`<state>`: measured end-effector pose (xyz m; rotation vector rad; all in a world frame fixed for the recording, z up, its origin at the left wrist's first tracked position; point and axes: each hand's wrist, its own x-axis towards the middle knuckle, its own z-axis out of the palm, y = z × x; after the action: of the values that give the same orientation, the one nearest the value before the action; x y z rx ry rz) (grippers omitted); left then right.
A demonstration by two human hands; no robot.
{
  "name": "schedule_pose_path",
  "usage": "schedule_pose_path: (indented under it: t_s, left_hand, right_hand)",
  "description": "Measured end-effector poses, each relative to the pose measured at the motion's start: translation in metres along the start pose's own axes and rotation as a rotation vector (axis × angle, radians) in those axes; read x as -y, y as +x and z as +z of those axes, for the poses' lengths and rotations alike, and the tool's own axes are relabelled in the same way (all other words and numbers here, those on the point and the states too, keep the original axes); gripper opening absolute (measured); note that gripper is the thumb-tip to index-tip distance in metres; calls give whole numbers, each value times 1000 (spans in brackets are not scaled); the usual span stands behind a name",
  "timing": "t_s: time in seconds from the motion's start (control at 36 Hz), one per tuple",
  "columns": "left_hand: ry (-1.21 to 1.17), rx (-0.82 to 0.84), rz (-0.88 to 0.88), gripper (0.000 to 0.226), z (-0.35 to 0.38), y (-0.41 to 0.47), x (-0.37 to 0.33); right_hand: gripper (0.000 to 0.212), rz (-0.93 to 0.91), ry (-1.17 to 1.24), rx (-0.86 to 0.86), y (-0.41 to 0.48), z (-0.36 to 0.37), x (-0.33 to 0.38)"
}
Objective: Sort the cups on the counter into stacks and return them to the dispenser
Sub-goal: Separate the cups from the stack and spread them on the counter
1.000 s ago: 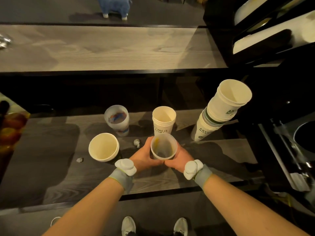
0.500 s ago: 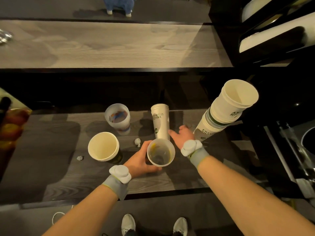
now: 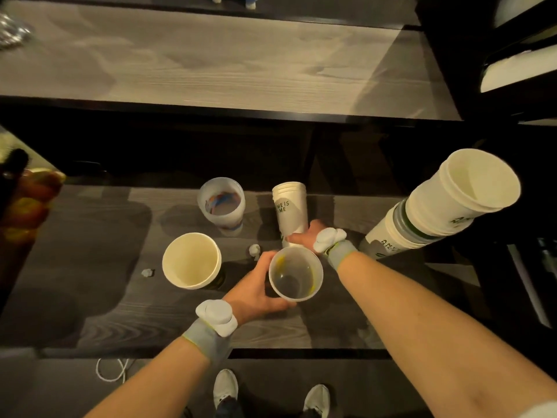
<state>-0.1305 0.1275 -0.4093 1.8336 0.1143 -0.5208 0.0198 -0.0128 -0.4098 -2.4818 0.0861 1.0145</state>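
My left hand (image 3: 256, 292) grips a clear plastic cup (image 3: 295, 274) with yellow marks, held just above the dark counter (image 3: 90, 312). My right hand (image 3: 304, 236) wraps the base of a small stack of white printed paper cups (image 3: 290, 211) that is tipped away from me. A frosted plastic cup with a coloured print (image 3: 221, 203) stands behind, and a wide white paper cup (image 3: 191, 260) stands to the left. A tall leaning stack of white paper cups (image 3: 446, 203) rises at the right.
Two small white bits (image 3: 254, 250) (image 3: 147, 272) lie on the counter between the cups. A raised wooden ledge (image 3: 211, 64) runs behind. The dark dispenser (image 3: 494, 55) with white tubes stands at upper right. A container of fruit (image 3: 27, 203) is at the left edge.
My right hand left the clear cup, reached forward and took hold of the white printed stack, which has tipped away from me. The left hand keeps the clear cup.
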Motion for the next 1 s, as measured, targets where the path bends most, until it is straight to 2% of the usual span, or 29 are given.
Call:
schedule_pose_path:
  t_s: [0.11, 0.31, 0.5, 0.72, 0.83, 0.92, 1.0]
  left_hand:
    - [-4, -16, 0, 88, -3, 0, 1]
    - [30, -56, 9, 88, -5, 4, 3]
    - [55, -33, 2, 91, -4, 6, 0]
    - [93, -1, -11, 104, -4, -2, -11]
    - [110, 0, -6, 114, -10, -14, -25]
    - [141, -37, 30, 121, -18, -22, -38]
    - [188, -87, 89, 116, -23, -28, -69]
  right_hand:
    - [85, -41, 286, -41, 5, 3, -9]
    - [78, -165, 479, -262, 5, 8, -32]
    - [68, -158, 404, -233, 12, 11, -46]
    - [69, -52, 186, -198, -20, 7, -58]
    - [78, -47, 224, -178, -34, 10, -72]
    - [76, -71, 258, -173, -69, -1, -76]
    - [71, -82, 269, -176, -95, -14, -87]
